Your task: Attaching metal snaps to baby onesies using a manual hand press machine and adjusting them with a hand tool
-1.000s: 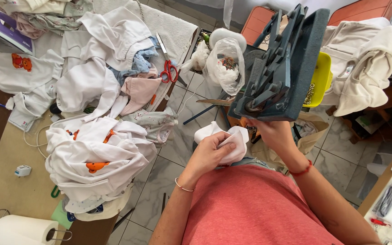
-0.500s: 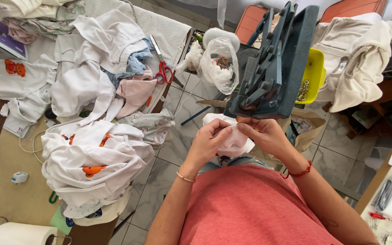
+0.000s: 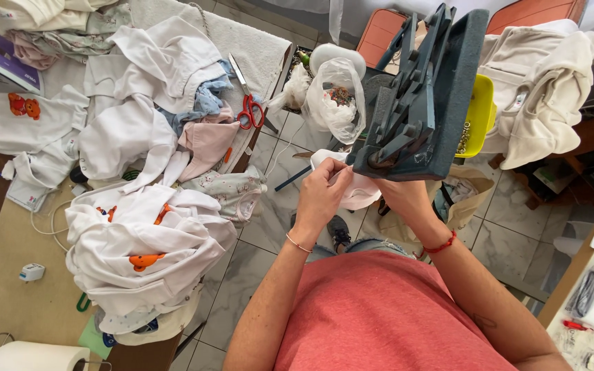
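My left hand [image 3: 322, 194] and my right hand [image 3: 399, 195] both grip a small white piece of fabric [image 3: 356, 194] and hold it up against the underside of a dark grey-blue press machine [image 3: 421, 113]. The right hand is partly hidden beneath the machine's base. A thin bracelet circles my left wrist and a red cord circles my right wrist. The fabric's far edge is tucked under the machine.
A pile of white baby garments with orange bear prints [image 3: 142, 247] lies on the table at left. Red-handled scissors [image 3: 247, 106] rest on a towel. A clear plastic bag [image 3: 338, 96], a yellow tray [image 3: 478, 117], cream garments [image 3: 537, 89] and a paper roll [image 3: 36, 357] surround me.
Both hands have lifted the white fabric upward and forward, from below the machine to its underside. The view has shifted closer to the machine.
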